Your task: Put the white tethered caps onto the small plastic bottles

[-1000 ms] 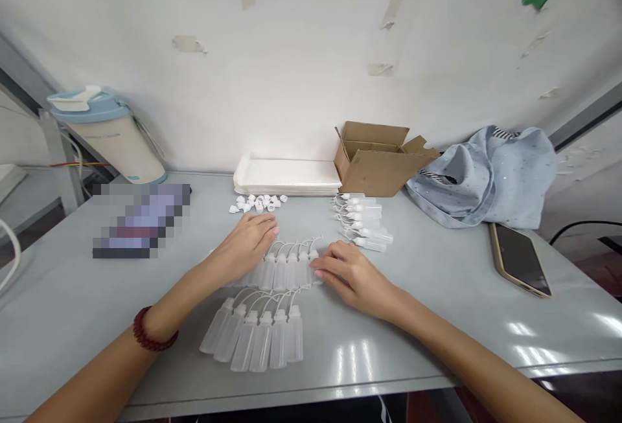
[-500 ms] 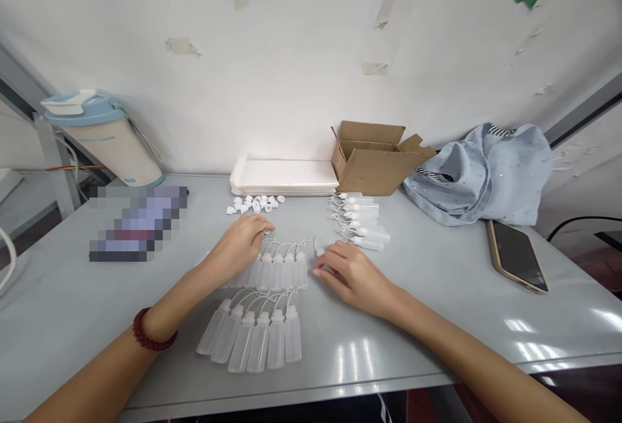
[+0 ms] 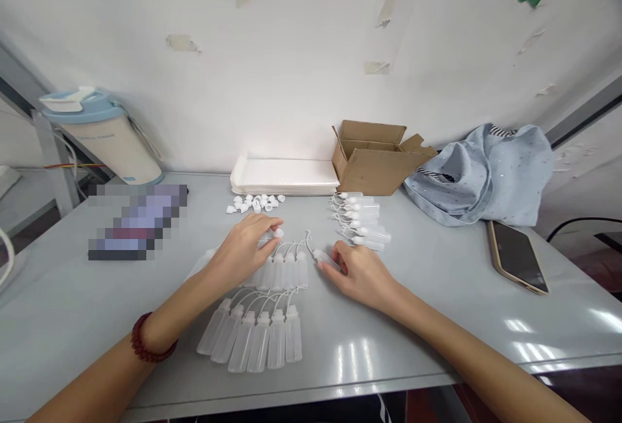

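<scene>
Between the thumb and fingers of my left hand [image 3: 245,245] is a small white cap [image 3: 278,233]. My right hand [image 3: 362,274] is closed around a small translucent dropper bottle [image 3: 324,257], its neck and thin white strap pointing up and left. Under and beside my left hand lies a row of similar bottles [image 3: 276,274], partly hidden by it. A second row of bottles [image 3: 262,345] lies nearer me, straps pointing away. Loose white caps [image 3: 257,203] are heaped beyond my left hand. More bottles [image 3: 362,216] lie stacked beyond my right hand.
Against the wall stand a stack of white padded envelopes [image 3: 289,177] and an open cardboard box [image 3: 369,167]. A light-blue cloth bag [image 3: 486,173] and a phone [image 3: 519,256] lie at right. A tumbler [image 3: 107,141] and a pixelated object [image 3: 143,222] are at left.
My left hand has moved slightly right, bringing the white cap into view between its fingers. The bottle in my right hand has tilted further left and shows more of its neck.
</scene>
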`<state>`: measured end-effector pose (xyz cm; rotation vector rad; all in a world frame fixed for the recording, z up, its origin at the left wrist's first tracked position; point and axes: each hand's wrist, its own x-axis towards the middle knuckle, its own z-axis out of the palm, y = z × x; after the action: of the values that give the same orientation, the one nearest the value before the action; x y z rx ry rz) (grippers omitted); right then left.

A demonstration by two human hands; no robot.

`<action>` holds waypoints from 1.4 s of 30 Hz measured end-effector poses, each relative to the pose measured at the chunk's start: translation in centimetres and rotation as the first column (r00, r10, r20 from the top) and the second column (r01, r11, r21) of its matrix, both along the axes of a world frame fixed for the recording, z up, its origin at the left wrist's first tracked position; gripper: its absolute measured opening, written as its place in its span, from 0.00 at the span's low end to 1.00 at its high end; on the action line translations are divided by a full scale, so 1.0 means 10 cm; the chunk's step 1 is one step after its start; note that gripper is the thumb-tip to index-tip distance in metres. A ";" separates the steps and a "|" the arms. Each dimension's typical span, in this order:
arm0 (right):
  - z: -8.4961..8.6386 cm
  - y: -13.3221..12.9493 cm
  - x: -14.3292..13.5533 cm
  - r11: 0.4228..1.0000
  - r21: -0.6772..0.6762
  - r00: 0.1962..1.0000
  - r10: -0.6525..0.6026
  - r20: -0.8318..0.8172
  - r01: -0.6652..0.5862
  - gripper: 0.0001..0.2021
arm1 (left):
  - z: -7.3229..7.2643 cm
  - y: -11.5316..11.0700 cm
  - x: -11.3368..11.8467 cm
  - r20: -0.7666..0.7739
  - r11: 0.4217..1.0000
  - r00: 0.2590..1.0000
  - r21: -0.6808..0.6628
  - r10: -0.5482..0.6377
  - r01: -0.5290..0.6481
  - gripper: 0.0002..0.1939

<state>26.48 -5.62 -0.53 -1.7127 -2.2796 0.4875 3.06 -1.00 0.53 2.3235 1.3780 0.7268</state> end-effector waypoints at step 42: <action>0.17 -0.04 0.00 0.951 -0.156 0.814 0.135 -0.565 -0.266 0.21 | 0.22 -0.31 0.20 0.319 0.875 0.915 -0.334 -0.246 0.351 0.09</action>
<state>26.53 -6.06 1.21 -1.1916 -2.0269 1.1641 5.11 -4.15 2.71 1.9773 0.9108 0.5831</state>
